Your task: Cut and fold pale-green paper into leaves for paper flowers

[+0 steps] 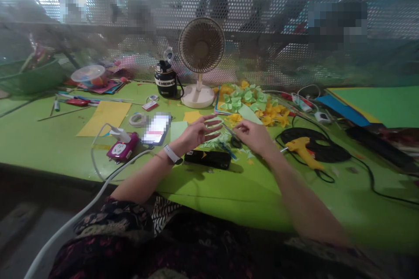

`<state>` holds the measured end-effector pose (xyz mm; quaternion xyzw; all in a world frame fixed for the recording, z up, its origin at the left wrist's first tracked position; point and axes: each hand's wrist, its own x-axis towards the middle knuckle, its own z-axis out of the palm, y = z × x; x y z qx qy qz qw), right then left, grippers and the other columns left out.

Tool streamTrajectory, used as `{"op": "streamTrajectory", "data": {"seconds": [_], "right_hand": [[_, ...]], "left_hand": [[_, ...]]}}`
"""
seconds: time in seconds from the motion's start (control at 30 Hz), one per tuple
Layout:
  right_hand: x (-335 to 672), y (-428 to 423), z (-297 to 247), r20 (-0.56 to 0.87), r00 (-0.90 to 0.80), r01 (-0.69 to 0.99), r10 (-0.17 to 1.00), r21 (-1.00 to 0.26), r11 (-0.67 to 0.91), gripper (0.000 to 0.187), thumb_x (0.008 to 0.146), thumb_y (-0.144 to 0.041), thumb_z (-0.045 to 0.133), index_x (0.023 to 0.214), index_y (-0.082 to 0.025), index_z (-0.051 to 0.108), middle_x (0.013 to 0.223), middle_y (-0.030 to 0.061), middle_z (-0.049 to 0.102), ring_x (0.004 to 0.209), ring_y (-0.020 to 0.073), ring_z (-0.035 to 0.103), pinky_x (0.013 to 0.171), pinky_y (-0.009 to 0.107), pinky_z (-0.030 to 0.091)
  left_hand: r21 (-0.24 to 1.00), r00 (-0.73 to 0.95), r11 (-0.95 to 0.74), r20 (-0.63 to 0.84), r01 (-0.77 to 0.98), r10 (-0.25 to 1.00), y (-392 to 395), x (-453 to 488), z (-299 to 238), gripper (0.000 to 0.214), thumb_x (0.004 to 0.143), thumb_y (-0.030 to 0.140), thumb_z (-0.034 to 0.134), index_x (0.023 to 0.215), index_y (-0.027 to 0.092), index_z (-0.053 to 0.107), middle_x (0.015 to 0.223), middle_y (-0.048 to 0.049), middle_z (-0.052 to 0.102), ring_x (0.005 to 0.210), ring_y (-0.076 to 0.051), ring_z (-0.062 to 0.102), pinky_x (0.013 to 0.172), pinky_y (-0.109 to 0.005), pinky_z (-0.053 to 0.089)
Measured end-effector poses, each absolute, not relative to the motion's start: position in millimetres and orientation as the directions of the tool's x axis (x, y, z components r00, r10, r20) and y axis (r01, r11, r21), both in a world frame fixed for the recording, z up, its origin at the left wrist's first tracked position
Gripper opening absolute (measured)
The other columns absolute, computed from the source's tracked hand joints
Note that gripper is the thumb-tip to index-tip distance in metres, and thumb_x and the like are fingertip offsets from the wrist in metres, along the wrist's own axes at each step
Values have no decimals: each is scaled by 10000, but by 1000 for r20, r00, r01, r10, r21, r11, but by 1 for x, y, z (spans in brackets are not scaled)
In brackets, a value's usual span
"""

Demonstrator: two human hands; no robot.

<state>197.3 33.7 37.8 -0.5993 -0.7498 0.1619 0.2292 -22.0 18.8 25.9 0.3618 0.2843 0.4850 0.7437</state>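
Observation:
My left hand (199,134) is raised over the table with its fingers spread and nothing visible in it. Beside it, my right hand (252,135) is closed on a pair of scissors (235,141), whose thin blades point up and to the left; its fingertips partly cover them. Small light green paper scraps (214,141) lie on the table beneath and between the hands. A black oblong case (207,159) rests just in front of my left wrist. Folded green paper pieces (244,96) and yellow paper flowers (273,113) are heaped behind the hands.
A yellow glue gun (304,151) lies on a black plate at right, its cord trailing. A white fan (198,96) and a black bottle (165,80) stand behind. At left are a phone (157,128), a purple power socket (122,148) and yellow paper (104,117).

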Motion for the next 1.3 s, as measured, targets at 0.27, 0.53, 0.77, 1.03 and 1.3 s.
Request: {"op": "streamTrajectory", "data": {"seconds": [0.27,0.53,0.77,1.03,1.3], "right_hand": [[163,8,31,178,-374,315,910,-899,305,312,795,-496,631,828,-186,624,669,12,621,535,129,522,503,270,445],[161,9,31,97,-354,219,930,-958,183,230,716,-396,686,731,-179,610,584,-16,596,438,101,501,445,257,426],[161,7,36,133,-191,28,972,-990,141,289,705,-451,725,768,-181,642,550,-31,592,401,91,482,406,245,436],[159,6,30,129,-298,116,946,-979,170,247,718,-416,719,762,-189,633,569,-23,610,426,111,526,424,256,474],[164,9,34,107,-381,127,918,-978,167,348,770,-525,698,782,-193,592,623,-21,610,496,102,562,478,235,493]], "left_hand": [[952,512,-15,177,-305,841,12,-19,13,591,807,100,578,1370,253,482,1476,-116,477,1314,-284,503,1123,-513,371],[952,557,-130,268,-276,786,10,-17,12,639,826,175,657,1419,312,461,1462,-100,499,1285,-270,521,1058,-429,442],[937,382,121,14,-328,924,17,-20,20,332,710,382,813,813,118,641,887,-50,675,869,-167,674,878,-381,548],[954,225,68,-1,-291,974,18,-16,19,440,655,511,808,732,127,606,716,27,616,671,-61,584,774,-249,535],[978,420,-201,160,55,893,18,-25,22,463,753,568,711,788,113,632,630,-5,615,551,-84,577,542,-214,479]]}}
